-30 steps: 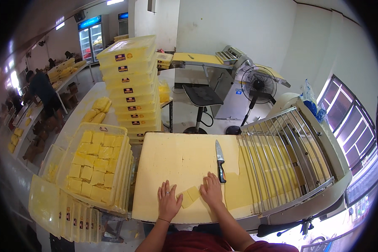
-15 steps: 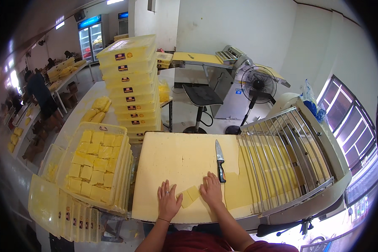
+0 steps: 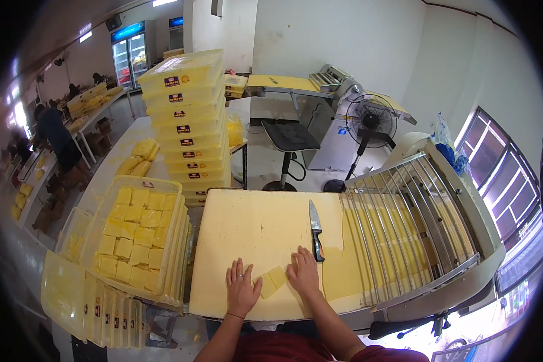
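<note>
Nearest the lower edge, two bare forearms come up onto a pale yellow sheet of dough [image 3: 253, 229] spread over the work surface. The left hand [image 3: 241, 291] lies flat on the sheet, fingers spread open and holding nothing, a ring on one finger. The right hand [image 3: 303, 273] also rests palm down with its fingers loosely open, gripping nothing. Between the two hands lie two small cut squares of dough [image 3: 271, 281], tilted against the sheet's edges; the left thumb is just beside one and the right hand touches the other.

Just beyond the right hand a knife [image 3: 315, 228] lies on the sheet, dark handle toward the person, blade pointing away. To its right the sheet runs under the slanted metal guard bars [image 3: 404, 217] of a dough sheeter.

To the left, beside the dough sheet, a clear plastic tray [image 3: 96, 229] holds rows of cut yellow squares, with more trays and lids [image 3: 84, 301] leaning below it. Farther back stands a tall stack of lidded yellow boxes [image 3: 187, 120]. Beyond them are a black stool [image 3: 289, 142], a standing fan [image 3: 371, 123] and a second machine [image 3: 332, 81]. Far left, a person [image 3: 57, 136] stands at a long table, and glass-door fridges [image 3: 127, 54] line the far wall
</note>
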